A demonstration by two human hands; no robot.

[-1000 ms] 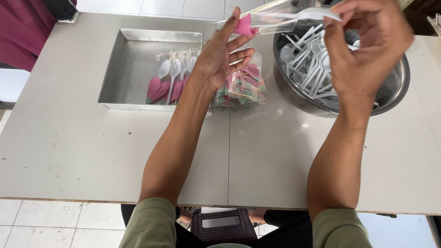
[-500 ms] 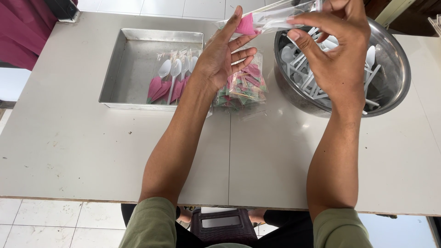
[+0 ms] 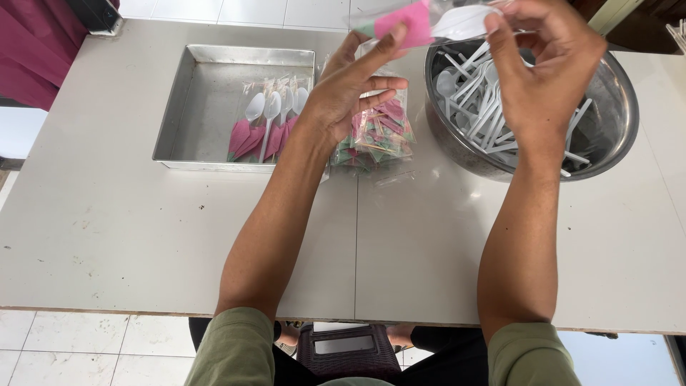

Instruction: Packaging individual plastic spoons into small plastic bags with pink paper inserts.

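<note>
Head view puts the white plastic spoon [image 3: 464, 20] and pink napkin [image 3: 404, 23] high above the steel bowl [image 3: 614, 107], your right hand [image 3: 547, 78] pinching the spoon, your left hand [image 3: 350, 89] fingering the napkin. Both look light and flimsy; grip the spoon's stiff handle. Beside the bowl sit the napkin bag [image 3: 379, 136] and tray [image 3: 207, 86].

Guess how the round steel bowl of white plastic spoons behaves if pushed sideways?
The steel bowl probably slides rather than tips: it sits wide and low on the smooth table. The loose white spoons look light and would likely shift and rattle.
</note>
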